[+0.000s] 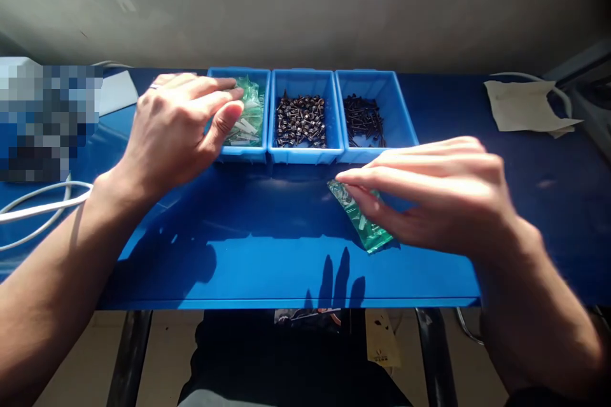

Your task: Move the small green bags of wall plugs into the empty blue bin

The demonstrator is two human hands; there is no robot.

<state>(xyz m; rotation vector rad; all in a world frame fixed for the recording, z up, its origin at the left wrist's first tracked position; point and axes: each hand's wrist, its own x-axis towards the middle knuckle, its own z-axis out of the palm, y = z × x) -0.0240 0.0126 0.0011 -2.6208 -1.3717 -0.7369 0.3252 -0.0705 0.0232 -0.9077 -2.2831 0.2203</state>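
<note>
One small green plastic packet lies mid-frame on the blue table, the right hand resting on it with fingers flat and together. Upper left, the left hand reaches with loosely spread fingers into the left blue plastic bin of green packets; the dark screws in the two other bins look untouched.

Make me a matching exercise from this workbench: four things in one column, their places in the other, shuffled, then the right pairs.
Things:
1. left hand
2. right hand
3. round-headed dark screws
4. crumpled paper

Places:
A. middle blue bin
B. far right of the blue table
C. at the left blue bin of green packets
D. on a green packet lying on the table

Pairs: 1-C, 2-D, 3-A, 4-B
</note>
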